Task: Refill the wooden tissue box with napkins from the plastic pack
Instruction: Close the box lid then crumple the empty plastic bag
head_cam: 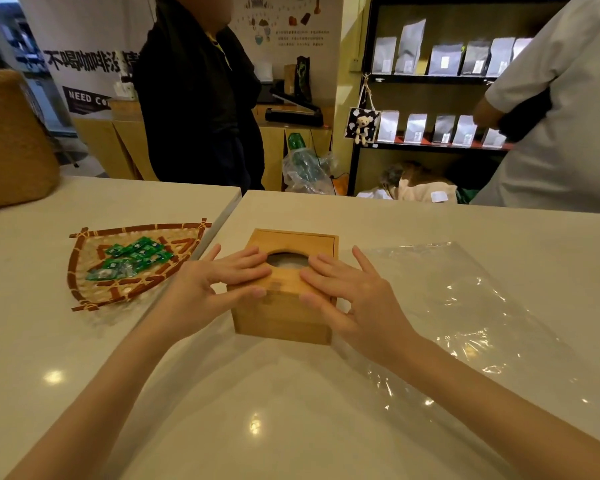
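Note:
A square wooden tissue box (284, 320) stands on the white counter in front of me. Its sliding lid (288, 278) has an oval hole, and pale napkins (286, 261) show through it. My left hand (208, 289) presses on the lid's left side, fingers flat on top and thumb at the near edge. On the lid's right side lies my right hand (354, 299), placed the same way. The lid's far end sits short of the box's back rim. An empty clear plastic pack (471, 317) lies flattened to the right of the box.
A woven bamboo tray (84, 261) with several green wrapped packets sits at the left. A brown woven basket (11, 140) stands at the far left. Two people stand beyond the counter, one in black (201, 98), one in white (561, 133). A seam (222, 216) divides the counter tops.

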